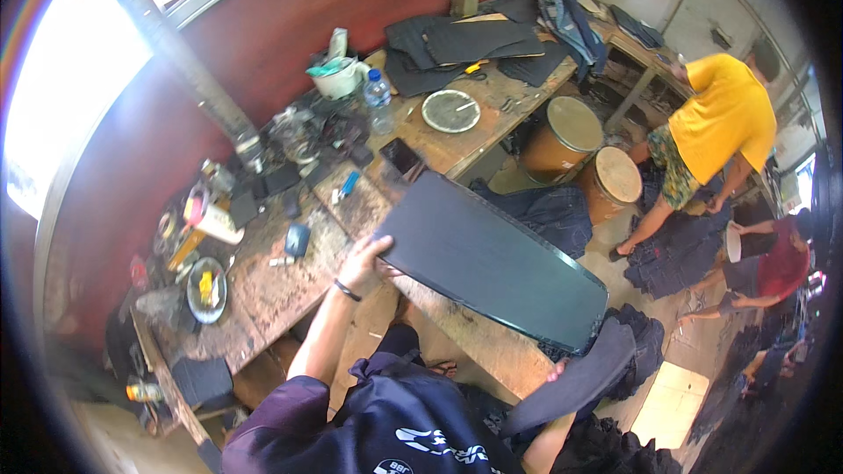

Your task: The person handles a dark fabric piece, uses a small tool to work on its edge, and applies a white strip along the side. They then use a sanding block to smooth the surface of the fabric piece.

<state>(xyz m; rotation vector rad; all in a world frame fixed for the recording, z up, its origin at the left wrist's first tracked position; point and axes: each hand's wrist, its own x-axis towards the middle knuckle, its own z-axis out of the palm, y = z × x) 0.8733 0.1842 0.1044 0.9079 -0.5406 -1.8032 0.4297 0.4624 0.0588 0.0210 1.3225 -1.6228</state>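
While the left hand [358, 263] is pinching its near-left corner, thumb on top, the dark board [496, 259] is slanting upper left to lower right, rounded end pointing lower right | board is spanning the desk [479, 333] edge, right of the left hand | right hand [555, 373] is showing fingertips near the rounded end, mostly hidden by grey cloth [575, 382]; cannot tell its grip

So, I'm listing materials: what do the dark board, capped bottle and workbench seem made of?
Dark board: perhaps plastic or coated wood; smooth, with a soft sheen. Capped bottle: likely glossy plastic, being see-through with highlights. Workbench: apparently wood, unpolished; plank seams and stains show.
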